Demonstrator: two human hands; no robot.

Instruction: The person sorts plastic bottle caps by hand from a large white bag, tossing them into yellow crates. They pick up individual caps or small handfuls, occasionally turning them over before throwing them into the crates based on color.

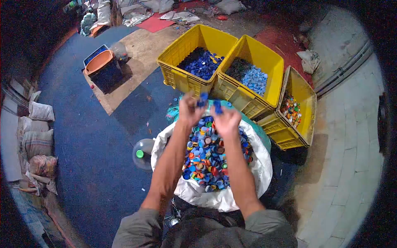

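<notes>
Both hands are raised over the far rim of a white sack (pixel 264 175) full of mixed-colour bottle caps (pixel 206 153). My left hand (pixel 190 110) is closed on dark blue bottle caps (pixel 202 100) at its fingertips. Close beside it, my right hand (pixel 226 120) also has dark blue bottle caps (pixel 217 107) in its fingers. Motion smears both hands, so the number of caps held cannot be made out. Just beyond the hands stand a yellow crate (pixel 186 82) of dark blue caps and a second yellow crate (pixel 240 99) with light blue and dark caps in separate areas.
A third yellow crate (pixel 285 132), at the right, holds orange, white and green caps. Left of the sack sits a clear rounded container (pixel 144 153) with a green cap. Farther left stands a dark blue bin (pixel 105 78) with an orange tub (pixel 99 61). Filled sacks (pixel 39 142) line the left wall.
</notes>
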